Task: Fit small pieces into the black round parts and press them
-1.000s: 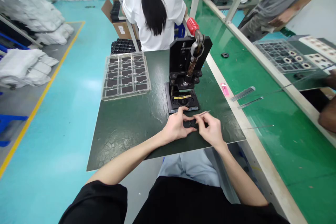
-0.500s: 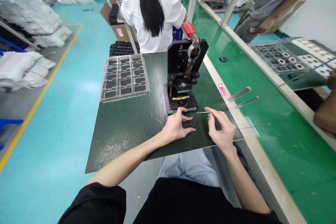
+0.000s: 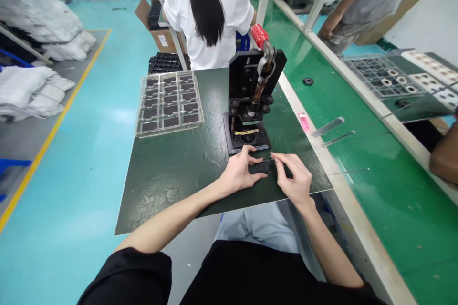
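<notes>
My left hand grips a small black round part between thumb and fingers, low over the dark green mat. Pinched in the fingertips of my right hand is a thin metal pin, whose far end reaches the upper edge of the black part. Just beyond both hands stands a black hand press with a red grip. A yellow strip lies across its base.
A clear tray with dark rectangular pieces sits at the mat's left back. Thin metal rods and a black ring lie to the right. A person in a white shirt is beyond the press; another person stands at upper right.
My right hand has moved left, bringing the pin to the black part. My left hand has stayed in place. The person at upper right has shifted.
</notes>
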`<state>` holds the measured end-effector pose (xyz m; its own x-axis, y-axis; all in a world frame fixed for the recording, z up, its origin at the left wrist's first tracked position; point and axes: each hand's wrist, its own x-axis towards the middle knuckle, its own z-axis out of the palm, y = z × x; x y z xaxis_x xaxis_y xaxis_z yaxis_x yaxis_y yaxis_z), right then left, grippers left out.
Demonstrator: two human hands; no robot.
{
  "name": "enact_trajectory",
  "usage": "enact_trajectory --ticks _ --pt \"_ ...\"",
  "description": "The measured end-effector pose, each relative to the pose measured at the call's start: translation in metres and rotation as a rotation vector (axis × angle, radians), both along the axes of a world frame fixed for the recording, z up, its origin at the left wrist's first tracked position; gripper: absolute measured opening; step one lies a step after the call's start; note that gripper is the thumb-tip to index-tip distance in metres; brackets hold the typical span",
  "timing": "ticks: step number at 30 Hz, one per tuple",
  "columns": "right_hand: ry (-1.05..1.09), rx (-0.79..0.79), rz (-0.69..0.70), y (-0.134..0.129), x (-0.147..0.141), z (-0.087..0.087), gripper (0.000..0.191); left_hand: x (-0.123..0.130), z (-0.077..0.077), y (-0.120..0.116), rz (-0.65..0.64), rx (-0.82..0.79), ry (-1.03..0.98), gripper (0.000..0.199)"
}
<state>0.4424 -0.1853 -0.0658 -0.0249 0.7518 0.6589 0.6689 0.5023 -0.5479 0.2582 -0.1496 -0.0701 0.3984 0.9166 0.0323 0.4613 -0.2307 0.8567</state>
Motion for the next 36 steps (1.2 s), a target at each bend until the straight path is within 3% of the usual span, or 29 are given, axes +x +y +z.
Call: enact_trajectory --ticks 6,10,18,22,25,29,33,36 --pt "0.017 -0.030 0.000 0.000 -0.003 -0.002 0.037 0.000 -0.001 0.000 0.001 -0.011 0.002 0.069" --pt "0.017 -0.100 0.033 0.003 -0.005 -0.001 0.010 0.001 -0.002 0.001 0.003 -0.011 -0.007 0.070" --pt "-0.028 -0.075 0.112 0.005 -0.005 -0.003 0.017 0.002 -0.003 0.000 0.013 -0.015 -0.010 0.065" --pt "0.018 -0.170 0.098 0.007 -0.004 -0.005 0.021 0.003 -0.003 0.001 0.018 -0.011 0.003 0.061" --pt "0.293 -0.233 -0.012 0.009 0.000 -0.005 0.025 0.002 -0.003 0.002 0.014 -0.032 -0.002 0.061" --pt "0.633 -0.111 -0.310 0.007 0.010 -0.008 0.033 0.002 -0.002 0.000 0.016 -0.058 -0.010 0.063" --pt "0.609 -0.193 -0.282 -0.004 0.022 -0.016 0.032 -0.002 0.004 0.001 -0.007 -0.030 -0.041 0.064" --pt "0.637 -0.222 -0.299 -0.007 0.026 -0.021 0.032 -0.012 0.012 0.014 0.075 0.112 -0.079 0.061"
